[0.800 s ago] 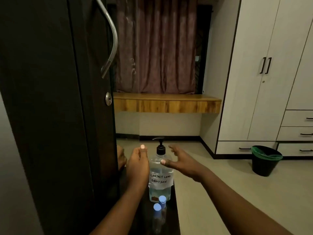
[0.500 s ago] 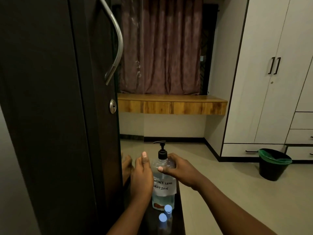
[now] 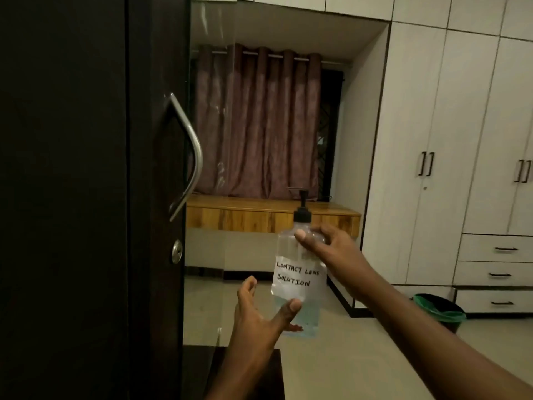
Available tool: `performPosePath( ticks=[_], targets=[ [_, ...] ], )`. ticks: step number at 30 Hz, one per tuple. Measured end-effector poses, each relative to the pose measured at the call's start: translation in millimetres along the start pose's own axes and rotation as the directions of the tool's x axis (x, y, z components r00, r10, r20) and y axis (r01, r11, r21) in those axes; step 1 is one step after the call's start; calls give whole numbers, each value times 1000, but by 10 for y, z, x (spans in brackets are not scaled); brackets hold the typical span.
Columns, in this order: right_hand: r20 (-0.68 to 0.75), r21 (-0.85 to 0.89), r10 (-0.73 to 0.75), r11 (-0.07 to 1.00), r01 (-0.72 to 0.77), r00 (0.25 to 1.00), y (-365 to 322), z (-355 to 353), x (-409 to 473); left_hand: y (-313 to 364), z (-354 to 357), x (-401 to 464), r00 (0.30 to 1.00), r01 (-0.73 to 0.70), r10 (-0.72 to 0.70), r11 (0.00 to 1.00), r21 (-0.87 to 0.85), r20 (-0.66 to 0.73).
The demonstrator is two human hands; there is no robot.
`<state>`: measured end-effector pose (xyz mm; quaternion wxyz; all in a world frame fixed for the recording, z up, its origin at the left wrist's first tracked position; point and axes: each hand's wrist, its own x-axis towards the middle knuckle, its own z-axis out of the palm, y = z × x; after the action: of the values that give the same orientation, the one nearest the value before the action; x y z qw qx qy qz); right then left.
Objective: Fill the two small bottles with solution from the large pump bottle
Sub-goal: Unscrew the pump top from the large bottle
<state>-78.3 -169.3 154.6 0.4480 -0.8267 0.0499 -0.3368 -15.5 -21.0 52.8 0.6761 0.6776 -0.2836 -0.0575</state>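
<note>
Pump bottle is held in the air at lower centre of the frame, upright with a slight tilt, well above the dark table whose corner shows at the bottom edge. Clear body, black pump head on top with the spout pointing frame-left. A white paper label on it reads "CONTACT LENS SOLUTION" in handwriting. Pale blue liquid fills only the lowest part, below the label.

Right hand comes in from the lower right and grips the bottle at its shoulder, just under the pump collar; the thumb lies across the front and the fingers curl round the far side.

Left hand is lower, at frame-left of the bottle base. Fingers are spread and mostly straight, palm toward the bottle. The thumb tip overlaps the bottle just below the label; actual contact cannot be told. It is not closed round anything.

The small bottles are out of frame.

Left third of the frame: dark door with a curved metal handle and a round lock below it. Behind, at centre: maroon curtain over a wooden ledge. Right side: white wardrobe with drawers below. A black bin with a green liner stands on the floor at lower right.
</note>
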Motion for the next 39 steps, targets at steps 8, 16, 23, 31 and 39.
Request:
performPosePath(
  ticks=[8,16,23,31,39],
  targets=[
    [34,24,-81,997,80,996,-848,-215,-61,494,6,-153,975,-173,190,974,-148,113],
    [92,40,-88,996,85,992,-1016,-192,-145,649,-90,-313,968,-221,238,959,-178,79],
    [120,34,-67,997,63,991,-1061,-219,-179,710,-112,-365,960,-237,261,950,-204,100],
    [151,8,-39,999,39,988,-1029,-241,-219,733,-101,-398,960,-223,254,948,-227,118],
    [246,-41,3,999,7,969,-1016,-248,-212,638,-140,-369,965,-211,237,955,-209,110]
  ],
)
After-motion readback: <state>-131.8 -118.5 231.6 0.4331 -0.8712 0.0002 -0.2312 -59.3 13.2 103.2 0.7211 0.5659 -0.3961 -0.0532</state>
